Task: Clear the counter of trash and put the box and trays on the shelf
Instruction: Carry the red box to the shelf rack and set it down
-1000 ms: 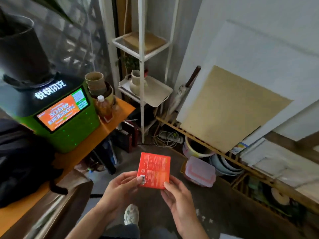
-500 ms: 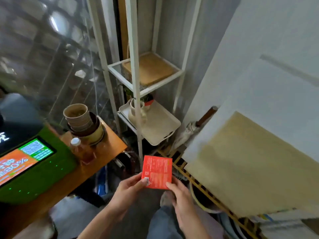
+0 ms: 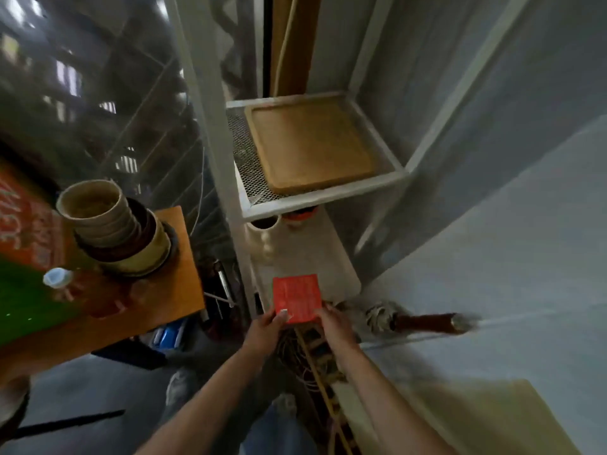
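I hold the red box (image 3: 297, 297) out in front of me with both arms extended, forearms reaching up from the bottom of the view and converging toward the white shelf unit (image 3: 210, 133). My left hand (image 3: 264, 328) pinches the box's lower left corner, thumb pressed on the printed face and fingers tucked behind. My right hand (image 3: 335, 323) grips the lower right corner the same way, thumb on top and fingers curled under. The box is upright and tilted slightly, its face toward me, held in the air in front of the lower shelf and just over the near edge of the pale tray (image 3: 315, 254) lying there; whether box and tray touch, I cannot tell.

On that lower tray stand a cream jug (image 3: 262, 236) and, behind it, a partly hidden red-and-white object (image 3: 300, 216). The shelf above carries a wooden tray (image 3: 310, 144) lying flat on the mesh.

To my left, the orange counter (image 3: 177, 290) holds a stack of paper bowls (image 3: 108, 224), a capped bottle (image 3: 82, 292) and a green machine (image 3: 29, 300), all blurred. To my right, a folded umbrella (image 3: 414, 318) with a dark wooden handle rests against the white boards (image 3: 492, 257).
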